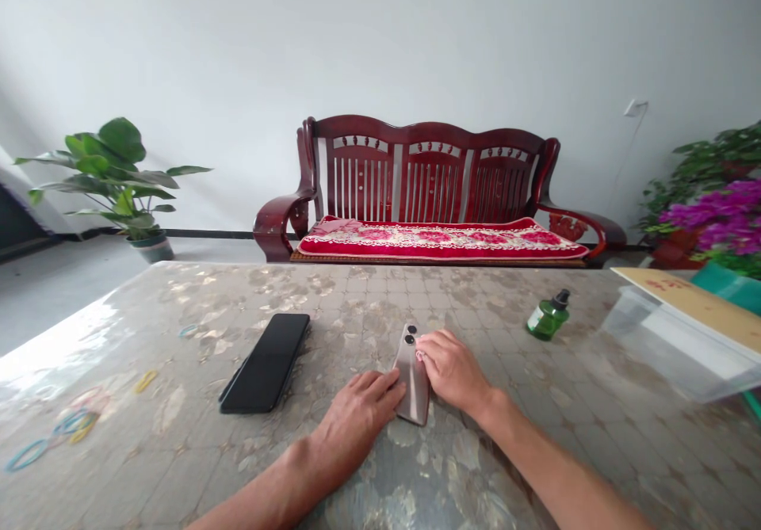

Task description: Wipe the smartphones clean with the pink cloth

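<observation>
1. Has the pale phone (pixel 412 375) lying back up on the patterned table cover (pixel 369 292), far end tipped slightly left, with 2 round camera lenses (pixel 410 335) at that end.
2. Lays the left hand (pixel 360 407) palm down over the left edge of the pale phone, fingers close together and touching its back. Cannot tell from here between gripping that edge and merely resting on it.
3. Bends the right hand (pixel 455 371) over the right edge of the pale phone, just beside the lenses, fingertips drawn narrowly together on a small pale-pink piece (pixel 419 353), too small to identify.
4. Shows, left of the pale phone and apart from both hands, a larger black phone (pixel 267 365), dark face up, slanting with its far end to the right.
5. Includes, farther left of the pale phone, rubber bands (pixel 27 455) in blue, yellow and pink, partly heaped and partly loose.
6. Shows, right of the pale phone and somewhat beyond it, a green bottle (pixel 545 320) with a black top; farther right, a clear plastic box (pixel 642 340) under a tan board (pixel 695 300).
7. Takes in, well beyond the pale phone, a dark red wooden bench (pixel 431 173) with 3 slatted back panels and a red-and-white seat cover (pixel 440 237).
8. Includes, far to the left beyond the pale phone, a potted plant (pixel 119 165); far to the right, purple flowers (pixel 725 213).
</observation>
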Demonstrator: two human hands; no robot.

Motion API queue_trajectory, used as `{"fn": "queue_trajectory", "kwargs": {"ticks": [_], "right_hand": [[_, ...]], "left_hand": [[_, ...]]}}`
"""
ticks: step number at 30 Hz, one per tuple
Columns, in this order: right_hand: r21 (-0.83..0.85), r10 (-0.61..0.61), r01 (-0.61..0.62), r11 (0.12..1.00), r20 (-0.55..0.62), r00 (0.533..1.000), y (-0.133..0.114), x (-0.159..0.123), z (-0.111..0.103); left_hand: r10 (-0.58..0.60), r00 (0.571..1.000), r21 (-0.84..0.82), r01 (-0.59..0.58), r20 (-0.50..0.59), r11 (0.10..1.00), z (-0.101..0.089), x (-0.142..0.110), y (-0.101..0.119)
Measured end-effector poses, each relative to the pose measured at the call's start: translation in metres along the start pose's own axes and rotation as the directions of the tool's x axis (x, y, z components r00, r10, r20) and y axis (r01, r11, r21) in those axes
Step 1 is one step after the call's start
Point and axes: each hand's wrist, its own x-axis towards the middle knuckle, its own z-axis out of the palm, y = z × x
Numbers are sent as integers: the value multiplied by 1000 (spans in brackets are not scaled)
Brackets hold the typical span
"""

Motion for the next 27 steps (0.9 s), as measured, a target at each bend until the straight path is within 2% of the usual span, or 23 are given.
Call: {"fn": "queue_trajectory", "kwargs": {"ticks": [3, 10, 15, 20, 27], "right_hand": [[44, -48, 47, 998, 14, 999, -3, -5, -2], [20, 30, -30, 999, -9, 999, 5, 4, 1], [30, -45, 44, 999, 56, 997, -2, -1, -7], [123, -142, 126, 984, 128, 982, 6, -8, -14], [88, -216, 206, 975, 132, 967, 12, -4, -15]], "left_hand": [[-10, 1000, -18, 10, 22, 1000, -4, 1, 2], [-43, 999, 12, 43, 8, 999, 0, 0, 7], [-95, 995, 25, 96, -27, 995, 3, 6, 20], [-161, 987, 98, 159, 16, 982, 5, 16, 32], [-142, 989, 252, 126, 49, 960, 9, 24, 41]]}}
